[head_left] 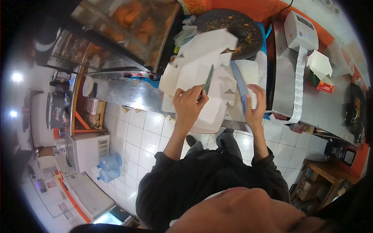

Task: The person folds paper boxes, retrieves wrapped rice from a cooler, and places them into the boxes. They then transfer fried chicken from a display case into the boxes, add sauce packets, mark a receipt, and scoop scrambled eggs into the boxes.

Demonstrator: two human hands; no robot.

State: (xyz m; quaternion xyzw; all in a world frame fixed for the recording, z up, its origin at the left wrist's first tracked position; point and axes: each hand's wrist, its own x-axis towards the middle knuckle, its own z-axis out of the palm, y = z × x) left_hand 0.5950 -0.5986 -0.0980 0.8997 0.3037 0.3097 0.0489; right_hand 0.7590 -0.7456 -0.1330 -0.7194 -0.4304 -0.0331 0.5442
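Observation:
My left hand [189, 104] pinches a thin green-edged flap [208, 80] that stands up from a white unfolded cardboard box [202, 64] on the counter edge. My right hand [255, 104] grips a blue-edged flap [239, 83] on the same box's right side. Several white box panels with notched tabs spread out between and above both hands. I cannot tell whether there is one box or more in the pile.
A round dark chopping board [239, 29] with orange crumbs lies behind the box. To the right, a receipt printer [300, 29] trails a long paper strip [298, 83] over the steel counter [326, 105]. A glass case of fried food [134, 21] stands at left. Water bottles [110, 162] lie on the tiled floor.

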